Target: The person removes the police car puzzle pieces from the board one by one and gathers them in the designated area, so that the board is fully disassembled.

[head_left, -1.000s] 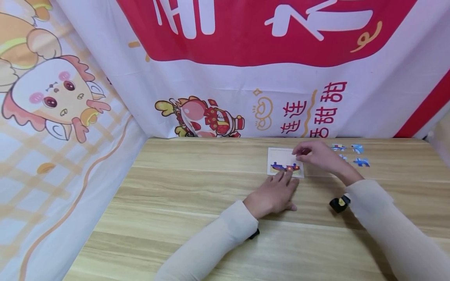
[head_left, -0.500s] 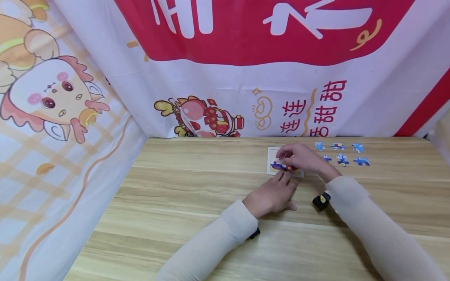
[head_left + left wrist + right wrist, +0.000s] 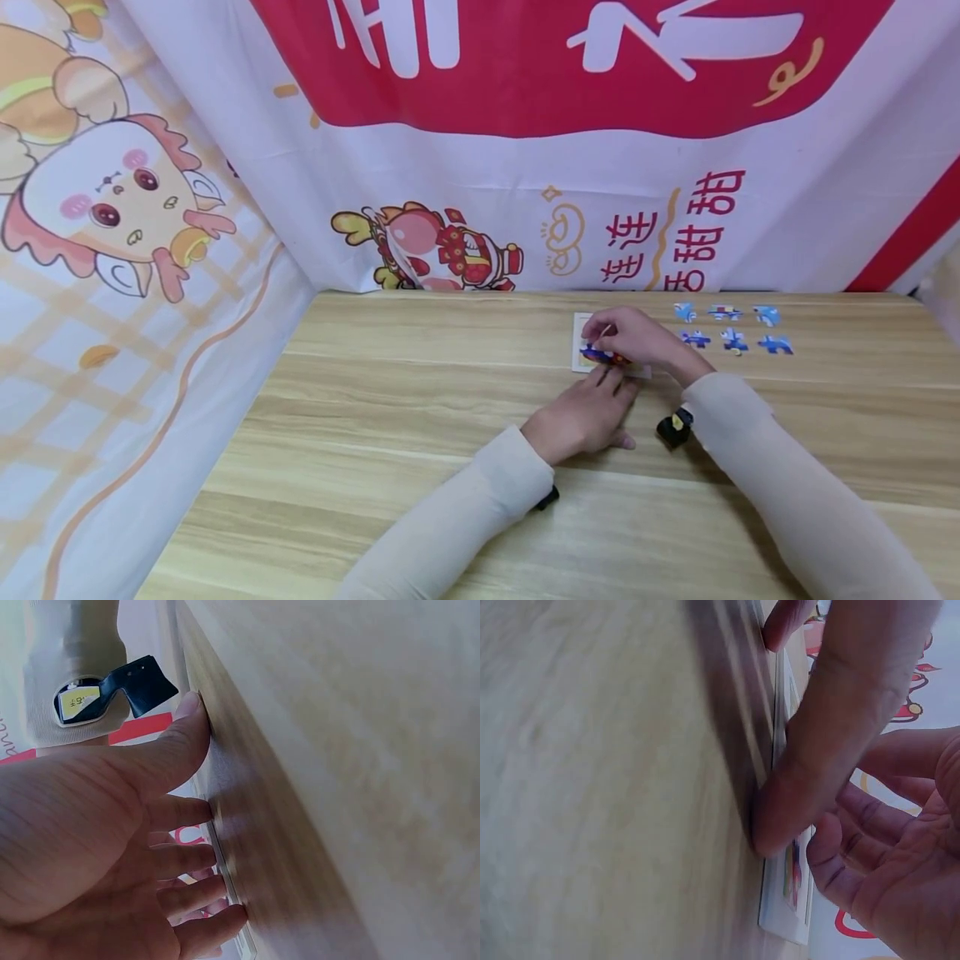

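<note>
A small square puzzle tray (image 3: 576, 365) with a pale border lies toward the back of the table. Purple and red jigsaw pieces (image 3: 594, 355) sit along its near side. My right hand (image 3: 633, 335) is over the tray, thumb and fingertips together in a pinch; what looks like a thin edge of a puzzle piece shows between them, mostly hidden. My left hand (image 3: 588, 417) rests on the table, its fingertips touching the tray's near edge (image 3: 784, 919). In the left wrist view, the left hand's fingers (image 3: 191, 859) reach out toward that edge, loosely extended.
Several loose blue jigsaw pieces (image 3: 733, 338) lie in two rows right of the tray. The wooden table (image 3: 405, 400) meets a printed cloth (image 3: 450, 167) at the back. Another patterned cloth (image 3: 150, 350) hangs on the left. Black wrist cameras (image 3: 673, 428) sit under the cuffs.
My right hand has moved left from beside the tray's right side to over its pieces, uncovering loose pieces on the right. My left hand has stayed at the near edge.
</note>
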`<state>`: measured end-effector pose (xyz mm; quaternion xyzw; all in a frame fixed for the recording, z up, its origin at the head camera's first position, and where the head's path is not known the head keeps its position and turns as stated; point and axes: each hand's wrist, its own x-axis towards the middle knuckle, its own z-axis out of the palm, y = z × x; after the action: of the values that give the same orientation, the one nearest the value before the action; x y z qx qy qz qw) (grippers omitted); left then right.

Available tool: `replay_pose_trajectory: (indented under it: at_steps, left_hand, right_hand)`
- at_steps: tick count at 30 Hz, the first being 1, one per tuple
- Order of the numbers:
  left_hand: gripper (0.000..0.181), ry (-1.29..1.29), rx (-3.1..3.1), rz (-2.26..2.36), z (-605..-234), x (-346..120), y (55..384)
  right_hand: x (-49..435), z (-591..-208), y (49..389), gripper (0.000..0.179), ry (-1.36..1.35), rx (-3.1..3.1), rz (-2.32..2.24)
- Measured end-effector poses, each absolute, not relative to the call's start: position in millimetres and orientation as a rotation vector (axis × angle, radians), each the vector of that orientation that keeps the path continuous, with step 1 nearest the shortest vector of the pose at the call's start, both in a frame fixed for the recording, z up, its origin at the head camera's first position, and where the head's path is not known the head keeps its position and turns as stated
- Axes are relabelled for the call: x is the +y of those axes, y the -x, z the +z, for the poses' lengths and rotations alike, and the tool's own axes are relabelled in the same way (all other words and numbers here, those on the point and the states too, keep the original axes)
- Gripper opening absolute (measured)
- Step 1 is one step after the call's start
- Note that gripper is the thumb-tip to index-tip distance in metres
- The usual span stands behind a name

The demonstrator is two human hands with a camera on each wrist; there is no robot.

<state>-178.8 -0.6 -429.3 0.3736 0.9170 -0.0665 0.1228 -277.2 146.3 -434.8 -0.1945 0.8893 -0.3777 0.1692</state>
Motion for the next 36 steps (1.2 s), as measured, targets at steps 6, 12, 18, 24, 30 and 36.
replay_pose_trajectory:
  at_steps: [6,12,18,24,30,36]
  left_hand:
    - [0.083,-1.069,2.675,-0.185,-427.6,-0.8,177.4]
    - [0.083,-1.054,2.667,-0.171,-426.4,-0.1,177.3]
    - [0.082,-1.038,2.669,-0.161,-426.2,0.3,176.9]
    - [0.082,-1.031,2.675,-0.168,-426.3,0.9,176.9]
    - [0.083,-1.025,2.672,-0.157,-426.1,1.1,177.3]
    - [0.083,-1.02,2.67,-0.151,-426.3,1.0,177.7]
  right_hand:
    - [142.1,-434.5,277.2,0.024,0.544,2.53,-1.08]
    - [142.0,-438.5,279.5,0.024,0.521,2.498,-1.118]
    - [142.1,-441.7,281.6,0.025,0.531,2.497,-1.143]
    - [142.6,-442.9,281.6,0.024,0.541,2.504,-1.154]
    - [142.2,-442.2,281.4,0.024,0.52,2.512,-1.139]
    - [142.0,-440.9,281.2,0.023,0.478,2.51,-1.107]
